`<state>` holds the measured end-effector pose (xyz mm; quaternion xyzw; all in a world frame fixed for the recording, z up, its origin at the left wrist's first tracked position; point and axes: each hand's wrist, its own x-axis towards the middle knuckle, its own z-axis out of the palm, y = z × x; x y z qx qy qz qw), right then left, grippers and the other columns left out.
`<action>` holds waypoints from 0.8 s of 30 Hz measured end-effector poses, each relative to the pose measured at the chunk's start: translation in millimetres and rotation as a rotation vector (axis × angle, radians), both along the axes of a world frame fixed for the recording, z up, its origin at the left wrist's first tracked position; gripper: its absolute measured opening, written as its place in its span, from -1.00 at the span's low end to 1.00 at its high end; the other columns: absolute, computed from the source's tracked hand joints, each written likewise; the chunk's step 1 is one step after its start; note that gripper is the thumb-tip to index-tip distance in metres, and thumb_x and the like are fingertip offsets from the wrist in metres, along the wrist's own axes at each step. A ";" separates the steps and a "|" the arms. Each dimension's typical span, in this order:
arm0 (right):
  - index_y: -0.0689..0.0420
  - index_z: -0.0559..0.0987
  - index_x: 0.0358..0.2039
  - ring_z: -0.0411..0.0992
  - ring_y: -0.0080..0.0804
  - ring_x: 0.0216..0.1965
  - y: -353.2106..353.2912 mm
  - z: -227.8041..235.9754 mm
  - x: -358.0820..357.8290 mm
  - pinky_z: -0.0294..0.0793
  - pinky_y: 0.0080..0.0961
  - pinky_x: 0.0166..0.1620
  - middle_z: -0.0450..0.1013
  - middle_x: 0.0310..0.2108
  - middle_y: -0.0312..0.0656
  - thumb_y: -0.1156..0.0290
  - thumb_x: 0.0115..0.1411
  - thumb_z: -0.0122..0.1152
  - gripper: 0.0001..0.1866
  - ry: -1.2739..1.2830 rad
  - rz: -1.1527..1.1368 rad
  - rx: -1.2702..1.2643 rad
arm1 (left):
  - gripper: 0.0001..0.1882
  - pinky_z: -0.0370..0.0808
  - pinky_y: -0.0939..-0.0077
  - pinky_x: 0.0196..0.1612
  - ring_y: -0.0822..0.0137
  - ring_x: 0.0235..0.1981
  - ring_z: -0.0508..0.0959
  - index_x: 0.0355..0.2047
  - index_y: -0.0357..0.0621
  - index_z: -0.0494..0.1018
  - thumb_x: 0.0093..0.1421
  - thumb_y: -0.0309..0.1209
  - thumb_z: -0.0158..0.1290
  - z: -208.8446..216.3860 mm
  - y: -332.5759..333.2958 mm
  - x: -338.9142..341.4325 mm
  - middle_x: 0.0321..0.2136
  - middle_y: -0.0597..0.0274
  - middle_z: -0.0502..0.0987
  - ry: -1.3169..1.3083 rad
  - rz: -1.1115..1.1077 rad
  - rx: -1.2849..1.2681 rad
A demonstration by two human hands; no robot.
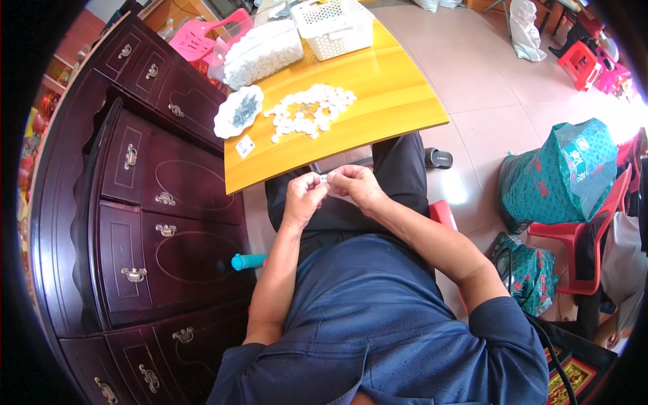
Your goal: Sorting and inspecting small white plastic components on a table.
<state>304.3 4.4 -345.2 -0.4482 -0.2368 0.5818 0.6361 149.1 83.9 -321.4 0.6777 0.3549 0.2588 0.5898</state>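
Seated person is pinching a tiny white part between both hands.

The left hand [304, 196] and right hand [354, 185] are meeting over the lap, just below the yellow worktop [378, 101] edge, each grip clenching around the small white piece [325, 178]. More white pieces [310, 111] are lying heaped on the worktop, beside a white dish [237, 111] and a clear tub [260, 50].

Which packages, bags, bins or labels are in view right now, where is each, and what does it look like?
Small card: near table corner, white square with dark print.
Clear bin: far left of yellow table, filled with white pieces.
White basket: far table edge, perforated walls.
Green bag: on floor at right, large, printed.
Smaller green bag: under red chair.
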 end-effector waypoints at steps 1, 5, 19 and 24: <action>0.13 0.67 -0.33 0.41 -0.68 -0.45 0.1 -0.1 -0.3 0.41 -0.67 -0.33 0.54 -0.47 -0.38 0.32 0.30 0.36 -0.85 0.002 0.003 0.002 | -0.80 0.30 0.67 -0.60 0.64 -0.67 0.39 -0.54 -0.17 0.50 0.23 -0.44 0.16 -0.2 0.5 -0.6 -0.67 0.46 0.44 -0.002 -0.010 0.007; 0.13 0.67 -0.34 0.41 -0.68 -0.47 0.2 0.6 -0.2 0.41 -0.68 -0.34 0.54 -0.48 -0.38 0.33 0.31 0.34 -0.85 0.013 0.000 0.001 | -0.81 0.29 0.66 -0.60 0.64 -0.68 0.38 -0.54 -0.16 0.49 0.21 -0.43 0.15 1.8 -2.9 0.9 -0.69 0.46 0.42 -0.009 0.005 0.005; 0.10 0.66 -0.29 0.43 -0.67 -0.48 -0.7 2.7 4.2 0.45 -0.68 -0.33 0.54 -0.47 -0.38 0.32 0.31 0.35 -0.87 0.085 -0.025 -0.044 | -0.84 0.30 0.67 -0.58 0.63 -0.66 0.41 -0.49 -0.19 0.52 0.24 -0.44 0.15 2.2 -10.4 6.0 -0.67 0.44 0.45 -0.014 0.059 0.040; 0.09 0.65 -0.28 0.41 -0.71 -0.49 0.4 2.1 3.2 0.42 -0.72 -0.39 0.54 -0.48 -0.40 0.34 0.31 0.33 -0.89 0.075 -0.046 -0.043 | -0.85 0.30 0.68 -0.57 0.63 -0.66 0.41 -0.47 -0.19 0.53 0.24 -0.44 0.14 4.4 -12.1 7.4 -0.66 0.45 0.46 -0.015 0.070 0.048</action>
